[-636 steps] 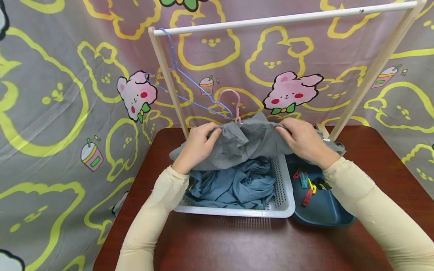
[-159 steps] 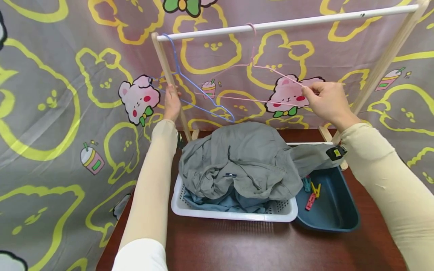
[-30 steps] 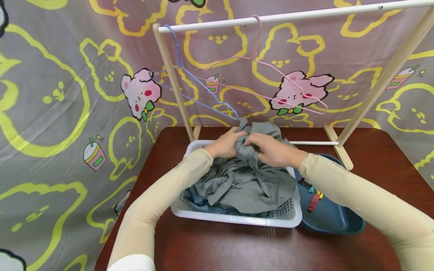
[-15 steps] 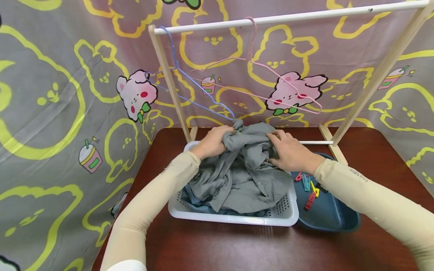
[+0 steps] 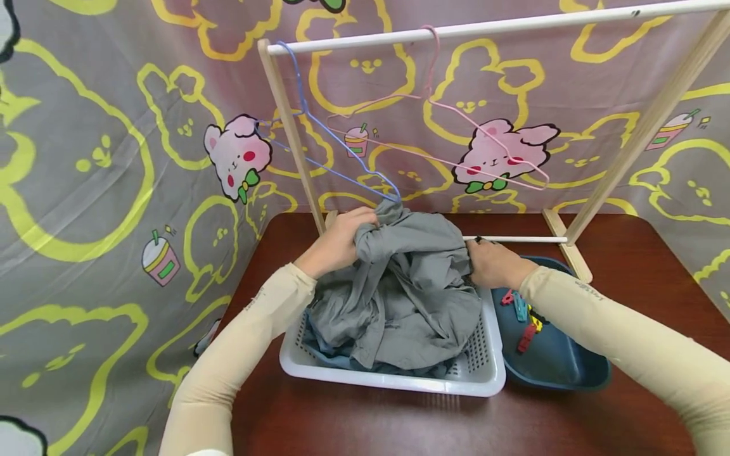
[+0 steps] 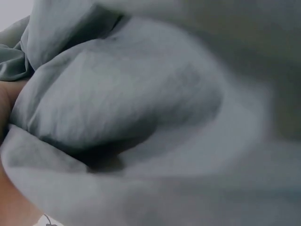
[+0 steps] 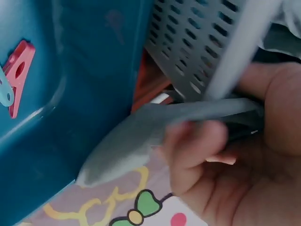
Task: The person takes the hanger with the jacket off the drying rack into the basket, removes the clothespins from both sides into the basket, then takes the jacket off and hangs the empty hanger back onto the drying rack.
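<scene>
Your hands have moved apart since half a second ago: your left hand (image 5: 336,244) now bunches the grey garment (image 5: 399,285) at its far left corner, fingers curled into the cloth, and your right hand (image 5: 493,263) has slid to its right edge, fingers pinching a fold there. The garment lies heaped in the white basket (image 5: 393,380) near the worktop's (image 5: 627,253) far edge, covering the blue cloth beneath. Your left wrist view shows only blurred grey fabric. The blue tray (image 5: 559,367) of pegs is partly behind your right sleeve.
</scene>
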The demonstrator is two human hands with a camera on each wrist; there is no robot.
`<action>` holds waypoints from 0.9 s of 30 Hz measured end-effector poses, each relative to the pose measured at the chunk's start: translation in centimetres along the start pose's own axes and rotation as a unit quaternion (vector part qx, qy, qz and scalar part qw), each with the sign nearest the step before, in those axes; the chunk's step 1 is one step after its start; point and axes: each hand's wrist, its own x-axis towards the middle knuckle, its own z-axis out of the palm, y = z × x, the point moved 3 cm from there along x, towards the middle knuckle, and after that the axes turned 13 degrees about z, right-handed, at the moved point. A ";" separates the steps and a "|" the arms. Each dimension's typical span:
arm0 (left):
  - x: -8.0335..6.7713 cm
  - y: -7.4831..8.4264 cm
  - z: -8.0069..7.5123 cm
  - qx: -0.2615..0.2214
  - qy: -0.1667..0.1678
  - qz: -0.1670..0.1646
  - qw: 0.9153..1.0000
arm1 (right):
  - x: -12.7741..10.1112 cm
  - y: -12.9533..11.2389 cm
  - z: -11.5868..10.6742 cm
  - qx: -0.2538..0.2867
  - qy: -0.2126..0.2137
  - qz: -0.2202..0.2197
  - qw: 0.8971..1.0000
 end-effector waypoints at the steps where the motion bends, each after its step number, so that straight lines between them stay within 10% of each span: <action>1: 0.0 0.0 -0.1 -0.002 -0.001 0.003 1.000 | 0.1 0.0 0.0 0.004 0.007 -0.003 1.000; 17: -1.5 2.6 0.4 -0.054 -0.114 0.095 0.987 | 1.1 0.9 -0.1 0.183 -0.012 0.020 0.983; 21: -1.9 2.3 0.3 -0.088 -0.187 0.016 0.978 | 1.9 1.4 -0.5 0.143 0.005 0.044 0.989; 27: -2.8 -0.1 2.7 -0.093 -0.307 -0.126 0.939 | 2.0 0.3 -2.1 0.036 0.079 0.054 0.995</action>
